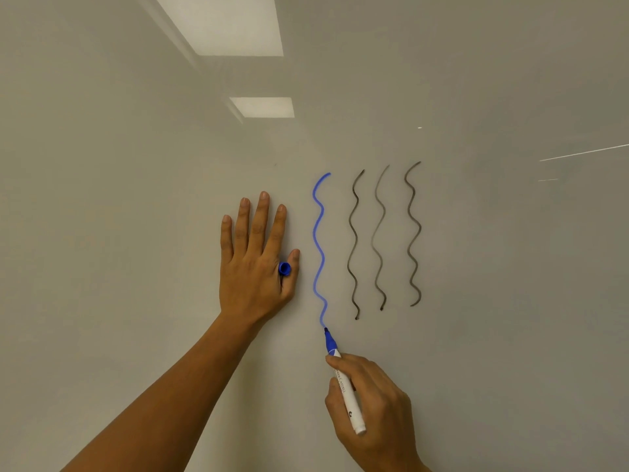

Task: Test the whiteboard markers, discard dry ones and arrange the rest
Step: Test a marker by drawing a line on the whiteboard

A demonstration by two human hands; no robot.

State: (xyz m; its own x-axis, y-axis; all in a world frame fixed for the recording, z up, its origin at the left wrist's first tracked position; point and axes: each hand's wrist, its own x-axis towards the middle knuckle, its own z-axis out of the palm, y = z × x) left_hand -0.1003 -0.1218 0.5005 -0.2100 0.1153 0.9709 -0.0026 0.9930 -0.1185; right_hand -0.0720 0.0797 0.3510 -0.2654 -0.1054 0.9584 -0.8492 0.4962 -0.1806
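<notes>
Right hand [371, 403] grips the blue marker [343, 379], tip ending a solid test line [318, 250]; left hand [253, 257] — fingers [260, 212] flat, bracing on the whiteboard [136, 199] — pinches the cap [284, 268] ready for recapping.

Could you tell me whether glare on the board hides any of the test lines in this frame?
Head view: ceiling-light reflections glare on the whiteboard above the marks; the blue wavy line and three black wavy lines stay sharp and legible; lighting is dim and even.
</notes>
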